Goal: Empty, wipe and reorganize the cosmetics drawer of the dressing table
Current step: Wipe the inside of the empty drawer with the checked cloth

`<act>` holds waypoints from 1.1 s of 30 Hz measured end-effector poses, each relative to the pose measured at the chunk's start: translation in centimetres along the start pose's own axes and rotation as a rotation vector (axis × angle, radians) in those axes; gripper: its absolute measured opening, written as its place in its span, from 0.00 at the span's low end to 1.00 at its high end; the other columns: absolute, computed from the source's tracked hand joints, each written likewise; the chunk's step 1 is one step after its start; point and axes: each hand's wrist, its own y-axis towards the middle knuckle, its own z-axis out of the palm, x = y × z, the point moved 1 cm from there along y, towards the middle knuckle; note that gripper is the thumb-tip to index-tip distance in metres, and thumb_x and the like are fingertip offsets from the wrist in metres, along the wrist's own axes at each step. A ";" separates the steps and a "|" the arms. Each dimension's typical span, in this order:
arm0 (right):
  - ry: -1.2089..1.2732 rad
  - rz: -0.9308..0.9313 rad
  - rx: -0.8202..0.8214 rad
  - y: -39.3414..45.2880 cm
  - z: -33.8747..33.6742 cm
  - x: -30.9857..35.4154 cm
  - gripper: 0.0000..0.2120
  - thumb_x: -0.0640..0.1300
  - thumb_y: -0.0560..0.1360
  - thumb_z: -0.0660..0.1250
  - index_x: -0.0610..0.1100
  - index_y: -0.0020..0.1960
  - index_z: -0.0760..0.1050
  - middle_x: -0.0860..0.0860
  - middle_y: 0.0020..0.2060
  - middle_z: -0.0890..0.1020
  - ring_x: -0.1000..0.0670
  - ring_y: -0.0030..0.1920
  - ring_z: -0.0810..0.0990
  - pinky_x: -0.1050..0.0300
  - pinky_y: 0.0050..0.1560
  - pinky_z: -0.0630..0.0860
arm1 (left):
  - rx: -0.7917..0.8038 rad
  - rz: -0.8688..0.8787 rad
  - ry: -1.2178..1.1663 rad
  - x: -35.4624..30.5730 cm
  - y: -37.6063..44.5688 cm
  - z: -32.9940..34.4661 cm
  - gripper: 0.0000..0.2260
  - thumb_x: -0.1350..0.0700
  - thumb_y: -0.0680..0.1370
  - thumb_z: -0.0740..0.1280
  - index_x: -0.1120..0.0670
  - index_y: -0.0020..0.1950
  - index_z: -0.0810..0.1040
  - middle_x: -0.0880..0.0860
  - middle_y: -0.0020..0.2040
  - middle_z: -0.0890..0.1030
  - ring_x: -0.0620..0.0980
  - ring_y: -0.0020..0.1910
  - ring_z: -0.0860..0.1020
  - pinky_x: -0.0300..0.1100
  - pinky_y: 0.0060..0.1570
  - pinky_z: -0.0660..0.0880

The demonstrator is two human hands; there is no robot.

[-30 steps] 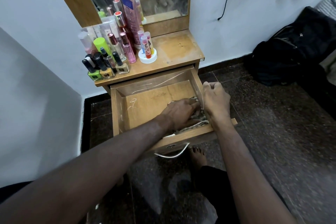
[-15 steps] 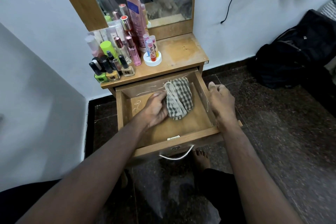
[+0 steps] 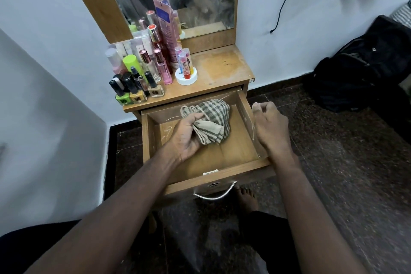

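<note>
- Fingers (image 3: 195, 118) of the left hand (image 3: 185, 138) are curled tight around a bunch of the checked cloth (image 3: 211, 121), pinching its folds against the palm; the cloth lies at the back of the open drawer (image 3: 241, 155), pressed against the floor of it near the rear wall.
- Right hand (image 3: 270, 127) rests on the drawer's right side wall, fingers loosely bent over the top edge and holding nothing else; it looks to be steadying the drawer.
- Judging by how it crumples, the cloth is soft, light and limp. It will follow the hand only where it is bunched, so a full fistful in the middle is the sensible hold; a corner grip would let the rest drag and fold under.
- Inside, the drawer holds nothing but the cloth, so emptying seems done and wiping is the step in hand.
- Cosmetics (image 3: 142, 80) stand crowded on the left of the worktop (image 3: 224, 66): nail polish bottles (image 3: 135, 93) at the front edge, taller tubes and sprays behind. These small glass bottles are likely fragile and top-heavy; each is best taken by the body, not the cap.
</note>
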 end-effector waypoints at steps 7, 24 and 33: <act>-0.223 -0.035 -0.001 -0.6 -0.8 -0.5 0.18 0.56 0.88 0.54 0.45 0.58 0.78 0.49 0.44 0.76 0.46 0.44 0.74 0.52 0.49 0.67 | -0.169 0.070 0.225 -2.2 -1.9 -0.9 0.14 0.47 0.86 0.65 0.58 0.56 0.81 0.58 0.44 0.89 0.57 0.47 0.85 0.58 0.59 0.80; -0.096 0.051 0.001 -0.4 -1.1 -0.4 0.29 0.58 0.88 0.46 0.48 0.62 0.84 0.42 0.62 0.84 0.38 0.64 0.79 0.47 0.64 0.69 | -0.130 -0.032 0.522 5.7 -2.0 12.4 0.16 0.63 0.87 0.57 0.57 0.43 0.78 0.51 0.26 0.79 0.46 0.22 0.77 0.37 0.22 0.73; -0.046 0.066 0.003 -0.3 -0.8 -1.0 0.22 0.50 0.87 0.50 0.52 0.58 0.83 0.46 0.61 0.85 0.41 0.63 0.79 0.47 0.59 0.68 | -0.298 0.167 0.899 4.9 6.6 9.6 0.23 0.40 0.81 0.55 0.56 0.51 0.81 0.59 0.44 0.86 0.61 0.39 0.84 0.57 0.44 0.84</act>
